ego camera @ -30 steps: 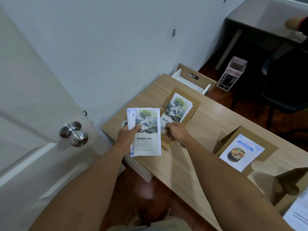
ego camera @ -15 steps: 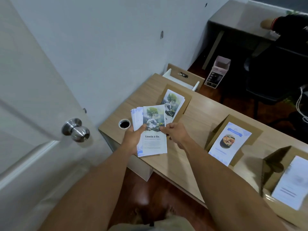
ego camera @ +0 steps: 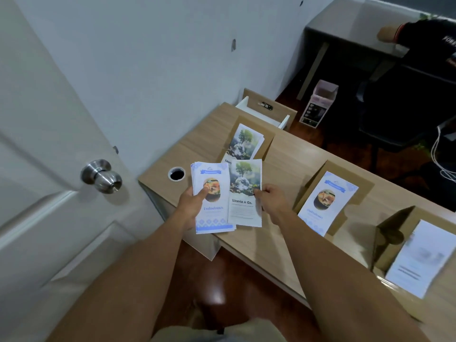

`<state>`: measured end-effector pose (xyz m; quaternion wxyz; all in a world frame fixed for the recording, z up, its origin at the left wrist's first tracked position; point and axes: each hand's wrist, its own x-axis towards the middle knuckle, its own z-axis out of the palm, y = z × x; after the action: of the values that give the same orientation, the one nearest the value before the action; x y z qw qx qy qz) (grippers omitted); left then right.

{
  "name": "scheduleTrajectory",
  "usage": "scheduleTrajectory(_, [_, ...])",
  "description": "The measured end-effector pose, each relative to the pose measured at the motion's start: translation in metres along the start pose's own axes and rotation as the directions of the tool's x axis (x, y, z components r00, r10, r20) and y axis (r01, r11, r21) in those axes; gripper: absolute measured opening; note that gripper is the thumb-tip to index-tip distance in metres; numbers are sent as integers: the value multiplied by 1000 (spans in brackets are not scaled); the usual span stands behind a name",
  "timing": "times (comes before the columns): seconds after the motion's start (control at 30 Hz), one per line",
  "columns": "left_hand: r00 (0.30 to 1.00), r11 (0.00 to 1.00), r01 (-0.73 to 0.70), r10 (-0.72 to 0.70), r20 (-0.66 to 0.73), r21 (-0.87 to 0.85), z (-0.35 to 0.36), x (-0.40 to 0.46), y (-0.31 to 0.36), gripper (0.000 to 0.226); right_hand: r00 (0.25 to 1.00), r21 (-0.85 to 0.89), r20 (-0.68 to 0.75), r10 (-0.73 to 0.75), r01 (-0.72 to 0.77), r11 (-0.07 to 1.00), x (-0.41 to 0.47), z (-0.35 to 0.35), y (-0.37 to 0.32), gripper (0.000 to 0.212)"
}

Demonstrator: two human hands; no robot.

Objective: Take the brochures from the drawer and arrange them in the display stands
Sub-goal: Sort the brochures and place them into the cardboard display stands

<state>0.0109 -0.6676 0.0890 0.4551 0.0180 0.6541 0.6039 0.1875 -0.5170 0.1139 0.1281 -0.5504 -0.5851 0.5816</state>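
My left hand (ego camera: 191, 204) grips a stack of brochures (ego camera: 212, 196) whose top one is blue-bordered with a food picture. My right hand (ego camera: 270, 197) pinches a tree-and-globe brochure (ego camera: 245, 191) marked "Liceria & Co.", held just right of the stack above the wooden desk (ego camera: 291, 164). Three brown cardboard display stands sit on the desk: the far stand (ego camera: 267, 137) holds tree brochures (ego camera: 243, 141), the middle stand (ego camera: 355, 186) holds blue food brochures (ego camera: 325, 201), the near right stand (ego camera: 387, 235) holds white sheets (ego camera: 419, 257). The open drawer (ego camera: 266, 112) shows past the desk's far end.
A white door with a steel knob (ego camera: 102, 176) stands close on the left. A round cable hole (ego camera: 176, 174) is in the desk corner. On the floor beyond stand a small pink box (ego camera: 318, 104) and a dark chair (ego camera: 394, 114); another person's arm (ego camera: 414, 33) rests on a far desk.
My right hand has pulled the tree brochure off the top of the stack to the right, which uncovers a blue food brochure. The view has shifted, so the near right stand now shows.
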Motion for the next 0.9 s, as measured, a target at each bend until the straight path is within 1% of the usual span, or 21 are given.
scheduleTrajectory(0.07, [1000, 1000, 1, -1, -26, -11, 3, -4, -5, 12, 999, 0, 0, 50, -50, 999, 1, -13, 8, 11])
scheduleTrajectory(0.13, [998, 1000, 5, -6, -68, -11, 7, -8, -14, 11, 996, -8, -14, 94, -94, 996, -1, -25, 18, 12])
scheduleTrajectory(0.2, [993, 1000, 5, -7, -117, -13, 12, -13, -26, 15, 992, -1, 13, 126, -126, 992, 2, -36, 35, 14])
scheduleTrajectory(0.27, [988, 1000, 3, -5, -153, -15, 20, -21, -39, 18, 991, -49, 20, 134, -133, 990, 14, -47, 62, 20])
scheduleTrajectory(0.33, [982, 999, -1, -5, -191, -32, 29, -31, -51, 15, 989, -91, 43, 139, -135, 987, 24, -52, 88, 21])
scheduleTrajectory(0.43, [969, 999, 10, -20, -246, -45, 40, -44, -72, 19, 988, -186, 80, 131, -114, 976, 2, -55, 88, 21])
scheduleTrajectory(0.5, [966, 999, 22, -32, -258, -40, 42, -50, -89, 24, 983, -225, 103, 154, -128, 966, -3, -54, 96, 17])
scheduleTrajectory(0.57, [964, 998, 25, -40, -263, -63, 41, -58, -100, 19, 977, -256, 125, 173, -137, 957, -5, -52, 100, 12])
scheduleTrajectory(0.73, [968, 998, 29, -40, -249, -51, 40, -71, -107, 23, 973, -269, 148, 175, -130, 954, 1, -44, 105, 21])
scheduleTrajectory(0.9, [965, 998, 53, -60, -254, -36, 35, -69, -104, 25, 968, -258, 155, 198, -154, 954, -4, -42, 97, 20])
